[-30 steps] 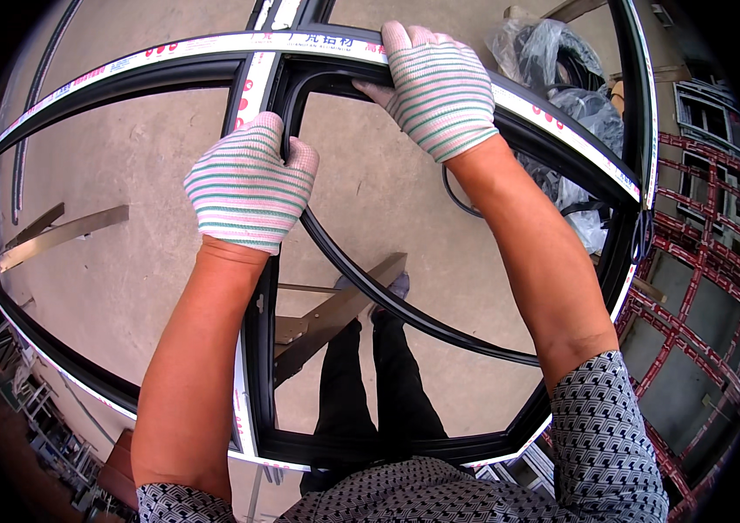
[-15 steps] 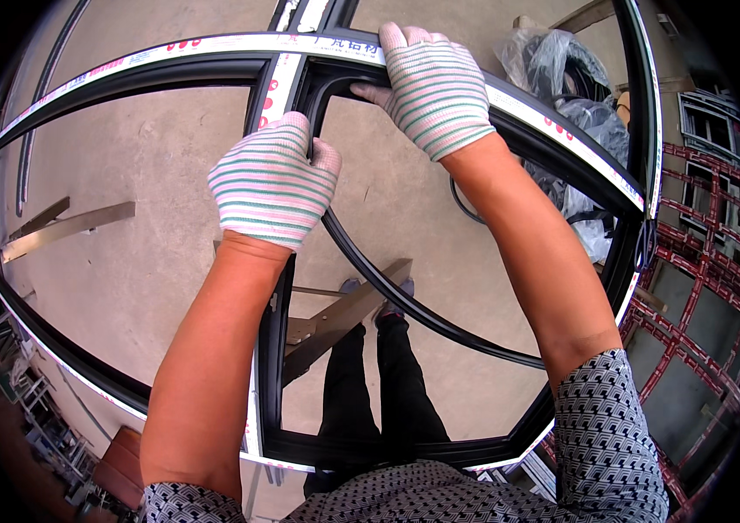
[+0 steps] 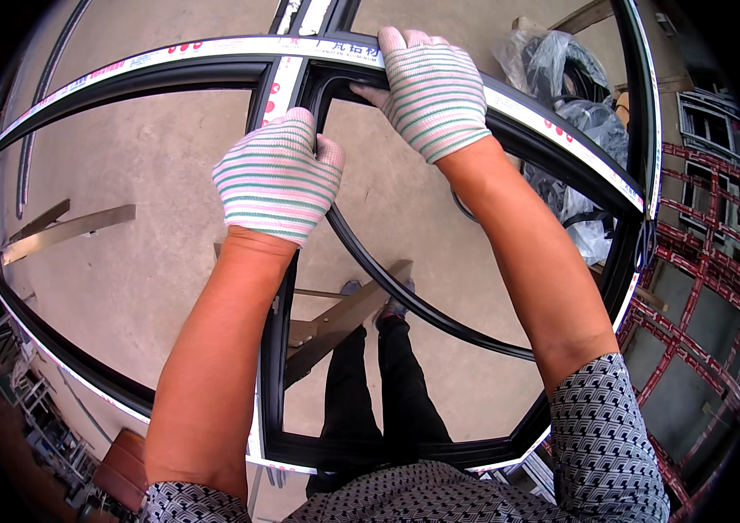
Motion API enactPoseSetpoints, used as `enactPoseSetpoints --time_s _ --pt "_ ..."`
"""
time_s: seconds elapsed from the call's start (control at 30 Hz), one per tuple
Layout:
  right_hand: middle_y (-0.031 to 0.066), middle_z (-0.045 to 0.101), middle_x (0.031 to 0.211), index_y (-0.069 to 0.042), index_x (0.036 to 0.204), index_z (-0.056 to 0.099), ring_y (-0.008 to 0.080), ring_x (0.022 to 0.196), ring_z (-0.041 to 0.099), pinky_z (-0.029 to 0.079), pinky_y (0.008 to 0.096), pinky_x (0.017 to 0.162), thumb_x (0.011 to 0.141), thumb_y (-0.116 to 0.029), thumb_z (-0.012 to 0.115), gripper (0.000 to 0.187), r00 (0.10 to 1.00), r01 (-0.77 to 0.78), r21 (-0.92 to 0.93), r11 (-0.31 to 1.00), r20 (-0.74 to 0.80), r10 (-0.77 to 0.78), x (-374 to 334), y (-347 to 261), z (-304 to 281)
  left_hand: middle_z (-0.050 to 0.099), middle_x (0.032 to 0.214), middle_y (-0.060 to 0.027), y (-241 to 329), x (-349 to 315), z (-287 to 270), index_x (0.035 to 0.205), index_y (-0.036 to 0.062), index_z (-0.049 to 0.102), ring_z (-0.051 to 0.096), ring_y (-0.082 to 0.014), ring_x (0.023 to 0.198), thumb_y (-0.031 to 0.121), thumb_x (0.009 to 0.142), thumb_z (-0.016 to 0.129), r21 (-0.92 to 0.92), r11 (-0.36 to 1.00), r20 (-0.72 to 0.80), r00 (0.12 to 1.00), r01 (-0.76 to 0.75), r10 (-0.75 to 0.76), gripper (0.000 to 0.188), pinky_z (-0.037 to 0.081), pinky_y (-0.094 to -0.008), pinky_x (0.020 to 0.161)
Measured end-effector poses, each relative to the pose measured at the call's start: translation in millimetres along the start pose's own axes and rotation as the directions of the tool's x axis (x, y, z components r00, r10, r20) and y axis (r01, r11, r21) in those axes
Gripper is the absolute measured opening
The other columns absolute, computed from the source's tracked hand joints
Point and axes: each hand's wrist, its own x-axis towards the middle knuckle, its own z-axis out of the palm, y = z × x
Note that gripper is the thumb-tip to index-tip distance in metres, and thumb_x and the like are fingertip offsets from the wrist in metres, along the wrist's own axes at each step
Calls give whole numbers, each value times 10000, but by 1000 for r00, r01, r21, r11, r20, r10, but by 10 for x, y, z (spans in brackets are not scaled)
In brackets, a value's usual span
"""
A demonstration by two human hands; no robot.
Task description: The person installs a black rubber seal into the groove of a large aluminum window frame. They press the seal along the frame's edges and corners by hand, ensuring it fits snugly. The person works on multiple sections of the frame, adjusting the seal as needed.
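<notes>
Left hand [image 3: 278,179]: closed round upright bar [image 3: 272,383], apparently pinching black strip [image 3: 359,257] | long axis: arcs below-right of that grip, left nearer | right hand [image 3: 435,96]: clasping top bar [image 3: 213,50]

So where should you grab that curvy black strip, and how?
I'd probably pinch the black strip at its long curved middle, reaching from above. It's thin, and that part sweeps across an opening in the frame, away from the edges. Higher up, the left hand crowds it.
</notes>
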Motion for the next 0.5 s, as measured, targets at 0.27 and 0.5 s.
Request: enactPoseSetpoints --time_s 0.27,0.5 --pt "155 694 918 -64 1113 650 325 896 711 574 439 784 811 -488 829 551 999 12 2 1000 49 -12 86 -66 37 661 659 -147 22 51 42 778 83 663 673 -352 617 248 841 713 4 1000 7 1000 15 -15 183 561 -435 603" --pt "148 712 898 -57 1052 655 313 884 726 588 430 775 817 -484 824 516 998 -10 19 1000 69 8 106 -97 -5 665 643 -144 41 88 39 784 80 676 682 -342 612 255 850 703 39 999 46 998 39 -40 189 573 -431 618"
